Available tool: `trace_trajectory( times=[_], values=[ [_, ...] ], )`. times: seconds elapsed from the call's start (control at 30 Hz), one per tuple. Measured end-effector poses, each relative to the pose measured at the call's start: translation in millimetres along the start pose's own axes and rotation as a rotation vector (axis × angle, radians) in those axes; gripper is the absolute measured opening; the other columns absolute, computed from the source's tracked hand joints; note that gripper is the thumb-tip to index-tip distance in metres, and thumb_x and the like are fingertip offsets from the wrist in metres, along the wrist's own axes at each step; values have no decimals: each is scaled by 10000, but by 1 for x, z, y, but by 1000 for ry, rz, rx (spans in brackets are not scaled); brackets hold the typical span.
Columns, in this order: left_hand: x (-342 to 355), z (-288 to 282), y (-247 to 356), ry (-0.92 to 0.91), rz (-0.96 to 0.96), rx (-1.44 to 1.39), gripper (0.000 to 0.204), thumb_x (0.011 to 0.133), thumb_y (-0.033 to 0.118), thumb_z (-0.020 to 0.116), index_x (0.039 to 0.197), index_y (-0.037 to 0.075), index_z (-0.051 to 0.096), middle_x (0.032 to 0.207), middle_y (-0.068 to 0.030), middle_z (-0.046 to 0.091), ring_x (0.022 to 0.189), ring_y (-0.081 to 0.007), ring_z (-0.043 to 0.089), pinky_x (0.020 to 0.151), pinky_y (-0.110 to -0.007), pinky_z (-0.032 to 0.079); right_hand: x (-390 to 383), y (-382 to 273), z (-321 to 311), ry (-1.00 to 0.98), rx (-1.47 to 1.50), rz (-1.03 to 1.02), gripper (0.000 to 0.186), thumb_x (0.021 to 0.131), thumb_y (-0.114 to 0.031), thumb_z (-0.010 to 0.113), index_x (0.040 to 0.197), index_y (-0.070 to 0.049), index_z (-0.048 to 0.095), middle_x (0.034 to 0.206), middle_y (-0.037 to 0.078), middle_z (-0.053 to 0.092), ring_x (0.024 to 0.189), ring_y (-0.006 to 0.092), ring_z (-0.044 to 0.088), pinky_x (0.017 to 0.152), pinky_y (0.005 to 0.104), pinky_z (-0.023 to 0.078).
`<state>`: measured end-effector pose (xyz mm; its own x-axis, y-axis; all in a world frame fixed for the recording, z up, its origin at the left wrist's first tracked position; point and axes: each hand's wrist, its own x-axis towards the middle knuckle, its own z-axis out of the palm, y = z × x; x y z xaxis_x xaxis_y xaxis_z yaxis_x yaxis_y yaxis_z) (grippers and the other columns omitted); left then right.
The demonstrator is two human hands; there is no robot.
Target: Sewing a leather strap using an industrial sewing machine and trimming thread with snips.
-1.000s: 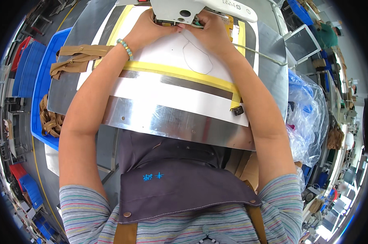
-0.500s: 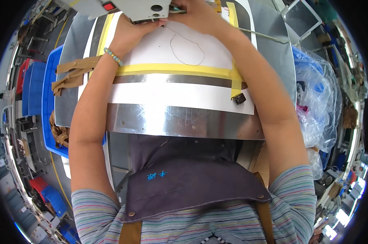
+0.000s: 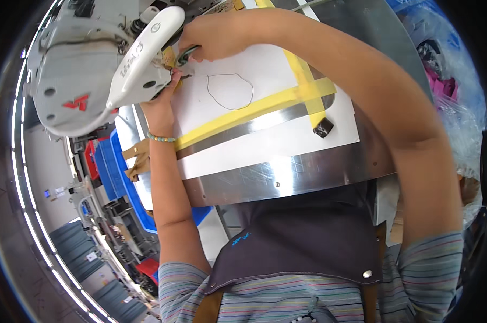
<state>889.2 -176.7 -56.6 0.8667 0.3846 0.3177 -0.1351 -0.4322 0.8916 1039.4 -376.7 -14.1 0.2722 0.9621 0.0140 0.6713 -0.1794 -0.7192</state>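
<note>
A white sewing machine head (image 3: 146, 59) fills the upper left. My left hand (image 3: 160, 110), a beaded bracelet at its wrist, reaches under its near side. The fingertips there are pressed together near the needle area; what they pinch is mostly hidden. My right hand (image 3: 214, 40) is beside the machine, curled around a green looped tool (image 3: 187, 55) whose working end I cannot make out. From the left fingertips a thin dark thread (image 3: 252, 91) runs out in a loose loop over the white sheet (image 3: 278, 64) on the worktable.
Yellow tape (image 3: 243, 114) borders the sheet. A small dark block (image 3: 323, 128) sits near the table's metal front edge (image 3: 278, 180). Brown straps (image 3: 138, 159) hang at the left, above a blue bin (image 3: 141, 207). Clear plastic bags (image 3: 459, 134) lie at the right.
The view has turned, bringing more of the machine head into sight at the upper left. Both hands are still by the machine; the green tool now shows in the right hand. The thread loop remains on the sheet.
</note>
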Motion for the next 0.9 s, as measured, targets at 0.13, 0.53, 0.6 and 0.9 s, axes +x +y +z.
trace_trajectory(
  times=[0.13,0.53,0.6,0.9],
  values=[
    [-3,-2,-3,-37,-4,-6,410,813,-179,692,1174,-38,558,1058,-118,662,976,-211,644,914,-353,537,-11,15,12,281,-271,-291,333,981,-170,596,1297,-92,665,1163,102,704,977,308,698,904,411,548],
    [-10,-9,-3,-60,11,94,346,825,-157,685,1128,-14,599,1110,-113,637,1023,-203,608,956,-376,514,-3,30,19,425,-470,-555,272,851,-31,604,1105,-33,699,1032,93,702,926,309,719,801,413,580],
    [-12,-11,-5,-36,22,99,367,830,-156,681,1161,-20,599,1152,-119,639,1039,-213,614,968,-394,520,-2,27,17,430,-481,-580,260,839,-27,609,1080,-31,706,1019,98,703,919,313,718,793,414,577],
    [-11,-14,-8,-48,20,80,480,843,-139,693,1285,-8,561,1210,-104,641,1068,-207,624,970,-367,516,-3,21,17,402,-437,-545,219,819,-23,610,1002,-27,730,1004,111,709,913,325,716,773,431,568]
  ],
)
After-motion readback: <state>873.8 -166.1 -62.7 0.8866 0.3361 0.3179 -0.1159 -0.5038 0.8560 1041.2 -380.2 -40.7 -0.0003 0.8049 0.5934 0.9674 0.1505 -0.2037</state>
